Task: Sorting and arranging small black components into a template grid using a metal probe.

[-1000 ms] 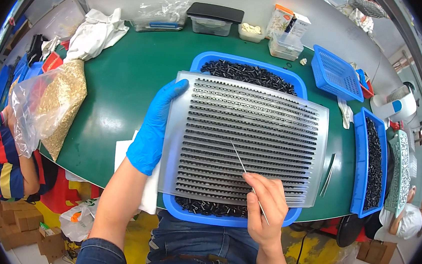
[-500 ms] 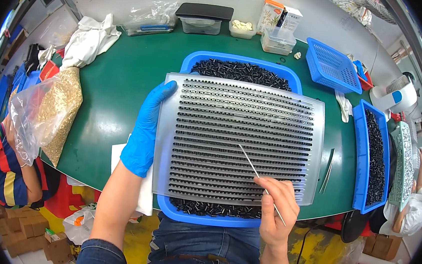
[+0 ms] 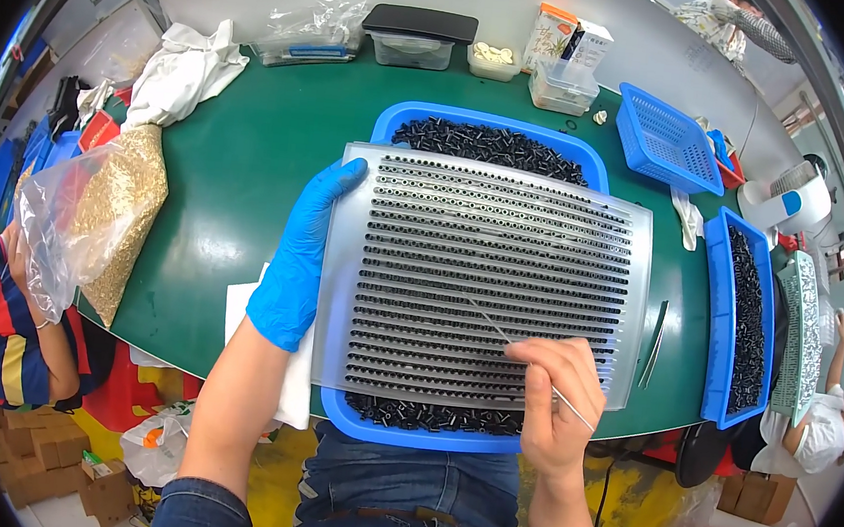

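Currently clamps a translucent rectangular plastic tray of small black pieces by one short edge in the blue-gloved left hand, with long axis rightward from there, over a blue plastic tub. Pinches in the bare right hand, between thumb and fingers, a thin silver metal rod aimed forward-left from there over the tray.

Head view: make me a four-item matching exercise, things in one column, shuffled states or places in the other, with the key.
Column one
1. left hand
2. right hand
3. tweezers
4. perforated basket

Column two
a. blue plastic, back right
b. bare, holding a thin silver rod
c. metal, lying on the green table
d. gloved, holding the tray

Pairs: 1-d, 2-b, 3-c, 4-a
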### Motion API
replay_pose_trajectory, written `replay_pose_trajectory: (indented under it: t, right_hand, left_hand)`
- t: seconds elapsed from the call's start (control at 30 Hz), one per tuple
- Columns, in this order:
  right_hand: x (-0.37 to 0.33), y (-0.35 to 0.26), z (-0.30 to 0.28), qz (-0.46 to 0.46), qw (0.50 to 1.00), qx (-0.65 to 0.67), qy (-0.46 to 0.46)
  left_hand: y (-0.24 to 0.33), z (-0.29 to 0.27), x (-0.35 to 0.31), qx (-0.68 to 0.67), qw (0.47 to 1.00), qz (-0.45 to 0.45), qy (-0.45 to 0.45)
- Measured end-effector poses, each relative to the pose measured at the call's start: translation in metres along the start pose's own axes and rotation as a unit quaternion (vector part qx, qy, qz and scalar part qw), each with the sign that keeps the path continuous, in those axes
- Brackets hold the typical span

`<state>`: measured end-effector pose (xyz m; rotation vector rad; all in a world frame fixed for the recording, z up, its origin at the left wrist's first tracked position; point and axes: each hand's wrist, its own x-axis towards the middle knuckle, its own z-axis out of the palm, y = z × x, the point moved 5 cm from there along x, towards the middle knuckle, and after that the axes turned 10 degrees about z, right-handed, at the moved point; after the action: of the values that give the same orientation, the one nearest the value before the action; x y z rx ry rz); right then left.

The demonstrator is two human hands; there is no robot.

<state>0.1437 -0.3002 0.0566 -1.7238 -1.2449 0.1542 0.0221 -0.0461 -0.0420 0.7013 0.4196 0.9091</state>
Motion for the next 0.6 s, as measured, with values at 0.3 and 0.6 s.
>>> replay_pose_trajectory:
  t: [0.3,0.6]
  right_hand:
    - [0.054,-0.023,0.012,-0.087,0.988,-0.123,-0.02]
    - [0.068,-0.013,0.029,-0.072,0.969,-0.225,-0.076]
  left_hand:
    - [0.002,-0.001,-0.004,0.019,1.0,-0.01,0.007]
    - [0.002,0.0,-0.004,0.018,1.0,-0.005,0.002]
